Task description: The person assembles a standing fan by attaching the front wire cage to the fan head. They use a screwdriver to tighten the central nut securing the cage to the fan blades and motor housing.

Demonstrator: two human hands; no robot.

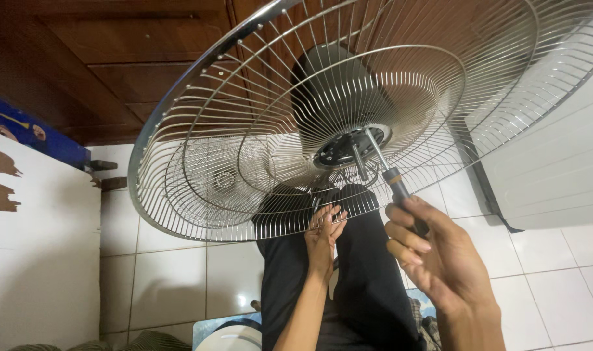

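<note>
A large round wire fan guard [199, 84] fills the upper view, tilted toward me, with a black motor housing [338, 81] behind its hub [345, 151]. My right hand [433, 260] grips the black handle of a screwdriver [390, 177]; its metal shaft reaches up to the hub plate. My left hand [323, 237] reaches under the guard's lower rim, fingers touching the wires just below the hub. My legs in dark trousers [368, 286] lie beneath the guard.
White floor tiles [173, 286] lie below. A white panel [36, 247] stands at the left, a dark wooden door [114, 65] behind, and a white ribbed appliance [556, 175] at the right. A second smaller wire guard [221, 179] shows through the wires.
</note>
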